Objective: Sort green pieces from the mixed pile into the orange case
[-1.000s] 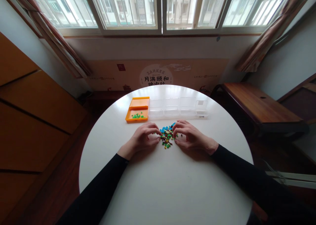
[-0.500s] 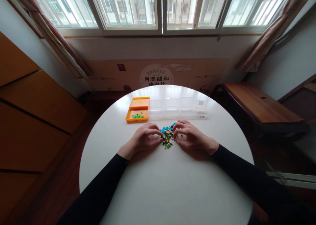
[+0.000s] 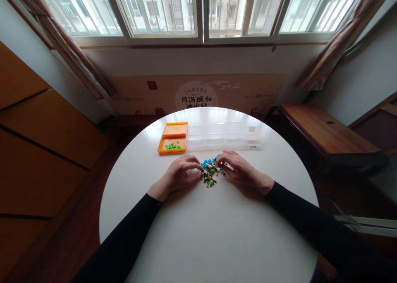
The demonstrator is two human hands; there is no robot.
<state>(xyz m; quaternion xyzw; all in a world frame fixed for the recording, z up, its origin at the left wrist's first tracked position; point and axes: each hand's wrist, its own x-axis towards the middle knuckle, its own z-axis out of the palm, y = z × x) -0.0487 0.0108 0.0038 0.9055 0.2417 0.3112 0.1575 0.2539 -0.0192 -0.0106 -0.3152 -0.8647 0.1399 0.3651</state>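
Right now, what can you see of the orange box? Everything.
The orange box looks like plastic and lies open and flat on the white table. The near part is a shallow tray holding loose green pieces; the far part looks like a folded-back lid. Its right side meets or nearly meets the clear case; contact is unclear. The left hand is nearest, apparently not touching it.

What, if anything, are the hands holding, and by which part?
I can't tell: the left hand and right hand are at the pile of coloured pieces, too small to show any hold.
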